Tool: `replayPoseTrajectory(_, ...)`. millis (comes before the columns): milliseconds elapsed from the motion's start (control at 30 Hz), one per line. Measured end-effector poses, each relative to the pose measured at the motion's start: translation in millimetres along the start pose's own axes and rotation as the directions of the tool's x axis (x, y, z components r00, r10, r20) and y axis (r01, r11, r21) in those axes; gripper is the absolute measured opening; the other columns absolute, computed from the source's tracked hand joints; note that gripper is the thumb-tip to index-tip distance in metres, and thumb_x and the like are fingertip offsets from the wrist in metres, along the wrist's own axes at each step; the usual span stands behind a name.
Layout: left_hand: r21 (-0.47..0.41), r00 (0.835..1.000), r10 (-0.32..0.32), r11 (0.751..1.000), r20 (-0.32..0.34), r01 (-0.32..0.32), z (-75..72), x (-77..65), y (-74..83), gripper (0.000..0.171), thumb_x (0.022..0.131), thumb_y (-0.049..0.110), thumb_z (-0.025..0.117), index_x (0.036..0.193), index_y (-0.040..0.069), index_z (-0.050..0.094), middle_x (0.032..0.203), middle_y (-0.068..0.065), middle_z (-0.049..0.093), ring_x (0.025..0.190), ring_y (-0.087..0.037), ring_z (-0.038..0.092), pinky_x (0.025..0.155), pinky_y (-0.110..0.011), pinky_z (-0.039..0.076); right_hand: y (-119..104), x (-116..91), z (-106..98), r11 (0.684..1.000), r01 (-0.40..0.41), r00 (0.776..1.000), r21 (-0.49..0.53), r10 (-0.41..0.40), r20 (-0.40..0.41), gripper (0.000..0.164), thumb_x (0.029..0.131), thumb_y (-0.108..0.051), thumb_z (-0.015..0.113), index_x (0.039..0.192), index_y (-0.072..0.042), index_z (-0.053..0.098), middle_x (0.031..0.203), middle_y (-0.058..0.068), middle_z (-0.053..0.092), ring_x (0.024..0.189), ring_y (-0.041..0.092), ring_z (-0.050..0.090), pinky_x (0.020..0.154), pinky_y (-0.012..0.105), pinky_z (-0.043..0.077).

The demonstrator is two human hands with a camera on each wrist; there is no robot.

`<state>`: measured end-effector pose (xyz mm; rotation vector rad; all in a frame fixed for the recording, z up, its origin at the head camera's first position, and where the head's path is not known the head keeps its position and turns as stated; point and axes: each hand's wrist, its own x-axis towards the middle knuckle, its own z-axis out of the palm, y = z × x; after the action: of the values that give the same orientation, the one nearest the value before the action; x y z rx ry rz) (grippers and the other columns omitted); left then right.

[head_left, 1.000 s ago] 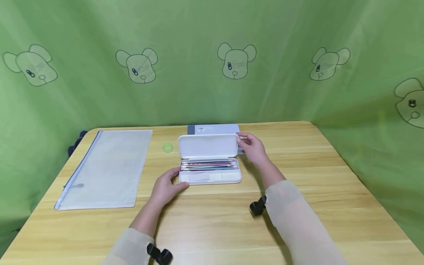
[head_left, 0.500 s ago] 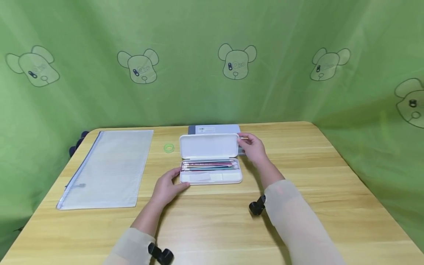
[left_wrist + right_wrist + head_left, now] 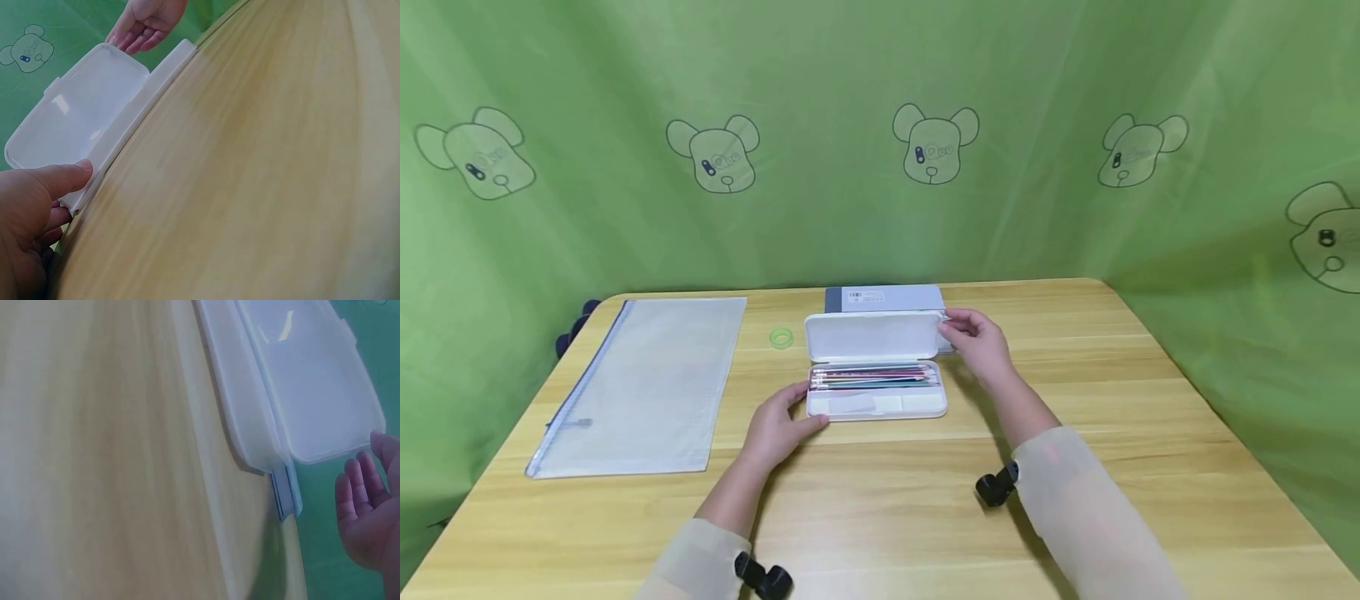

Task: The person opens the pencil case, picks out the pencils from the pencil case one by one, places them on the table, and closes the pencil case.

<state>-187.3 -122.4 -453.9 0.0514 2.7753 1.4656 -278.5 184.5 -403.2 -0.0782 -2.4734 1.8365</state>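
Note:
A white pencil case (image 3: 925,403) lies unfolded on the wooden table, its lid (image 3: 872,336) raised on the hinge at the back. Several pencils (image 3: 872,379) lie side by side in its rear section; a pale flat piece (image 3: 852,404) is in the front section. My left hand (image 3: 777,427) holds the case's left end, thumb (image 3: 72,178) at the front corner and fingers round the side. At the lid's upper right corner, my right hand (image 3: 979,346) pinches the edge between thumb and fingers; in the right wrist view its thumb (image 3: 384,447) lies against that corner.
Behind the lid is a lavender box (image 3: 895,297) with a label, partly hidden. A green tape ring (image 3: 781,337) lies left of the case. Farther left is a translucent zip pouch (image 3: 640,392). A green curtain (image 3: 835,225) hangs along the table's back edge.
The raised lid has tipped slightly, its top edge now lower in the head view. My right hand and wrist have shifted a little right and down with it. The left hand keeps its place.

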Motion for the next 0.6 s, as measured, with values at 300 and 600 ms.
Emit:
replayPoseTrajectory(300,-0.013,1.0,-0.011,1.0,0.005,0.011,-0.7,-0.6,0.2,0.067,0.082,0.025,0.079,0.139,0.002,0.052,0.143,-0.015,0.055,0.14,-0.034,0.043,0.12,-0.048,0.031,5.2,-20.4,-0.7,0.992,0.086,0.992,-0.088,-0.077,0.096,0.035,0.092,-0.013,0.066,0.125,-0.002,0.06,0.117,0.015,0.064,0.099,0.014,0.057,0.082,0.012,0.05)
replayPoseTrajectory(600,-0.014,1.0,0.01,1.0,0.003,-0.01,-0.1,-0.2,-1.7,0.067,0.081,0.024,0.079,0.138,0.001,0.052,0.142,-0.016,0.055,0.139,-0.035,0.044,0.12,-0.049,0.031,10.1,-27.8,18.8,0.935,0.207,0.951,-0.287,-0.124,0.282,0.029,0.09,-0.013,0.068,0.118,-0.002,0.065,0.111,0.016,0.069,0.101,0.026,0.062,0.088,0.031,0.055)
